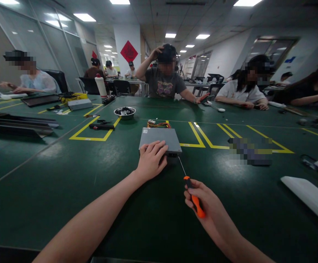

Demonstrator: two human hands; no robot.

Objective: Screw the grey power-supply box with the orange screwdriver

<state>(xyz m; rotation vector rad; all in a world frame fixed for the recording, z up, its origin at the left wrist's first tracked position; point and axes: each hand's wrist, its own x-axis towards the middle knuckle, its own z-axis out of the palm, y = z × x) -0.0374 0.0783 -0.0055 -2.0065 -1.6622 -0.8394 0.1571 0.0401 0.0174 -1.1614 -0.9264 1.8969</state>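
While the left hand (151, 159) lies flat and spread on the near edge of a grey metal box (160, 140), the right hand (203, 204) is curled tight around a screwdriver (193, 195). That box sits in the middle of the green tabletop (65, 175), flat and rectangular, its lid a dull smooth sheet; a bundle of yellow and orange wires (159, 124) pokes out at its far side. The screwdriver has one thin steel shaft and an orange, rubbery-looking handle, and its tip reaches to the near right corner of the box; whether it touches I cannot tell. The tabletop looks matte and slightly scuffed, marked off with yellow tape lines (203, 137) into boxes.

Farther off to the left stands one round shiny metal bowl (125, 113) holding small dark parts too small to count, and nearer left of it lies one black tool (102, 126). One white cylindrical bottle (101, 86) stands beyond that. At the near right lies a long white flat strip (309, 195). Three people sit along the far side: one at the left (30, 78), one in the middle with a hand raised to a headset (164, 78), one at the right in white (243, 91). More sit far behind.
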